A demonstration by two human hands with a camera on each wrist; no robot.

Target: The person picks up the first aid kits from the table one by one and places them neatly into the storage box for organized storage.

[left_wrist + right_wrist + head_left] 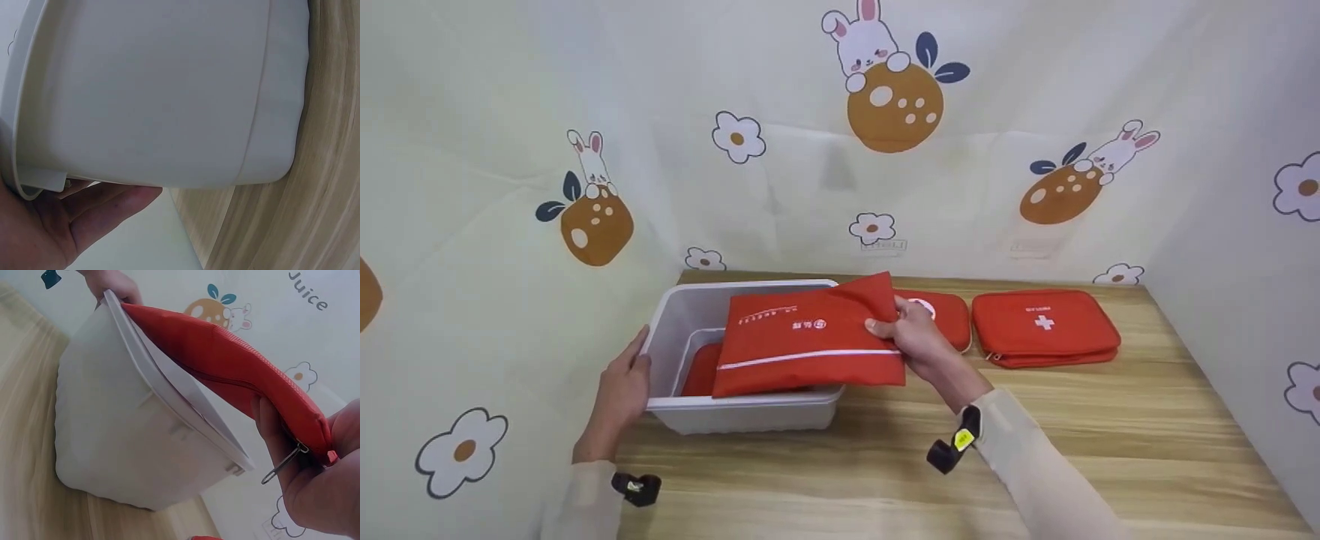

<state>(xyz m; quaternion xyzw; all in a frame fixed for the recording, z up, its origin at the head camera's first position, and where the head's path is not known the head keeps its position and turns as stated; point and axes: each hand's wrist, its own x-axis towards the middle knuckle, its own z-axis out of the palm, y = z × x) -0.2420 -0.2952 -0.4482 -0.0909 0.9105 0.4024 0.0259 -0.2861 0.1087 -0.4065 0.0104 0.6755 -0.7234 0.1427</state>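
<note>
My right hand [921, 336] pinches the right end of a flat red zip pouch [802, 322] with white lettering and a white stripe. The pouch is over the open top of a light grey plastic bin [742, 416], covering much of it. In the right wrist view, a metal zip pull [284, 464] dangles by the fingers. My left hand [621, 390] grips the bin's left rim, with fingers [112, 216] against its outer side in the left wrist view. Another red item [703, 373] lies inside the bin, partly hidden by the pouch.
Right of the bin, a red case [956, 322] with a round white mark is partly hidden by my right hand. Beside it lies a red first-aid bag [1046, 330] with a white cross. A printed curtain [780, 202] encloses the wooden table [900, 465] behind and at both sides.
</note>
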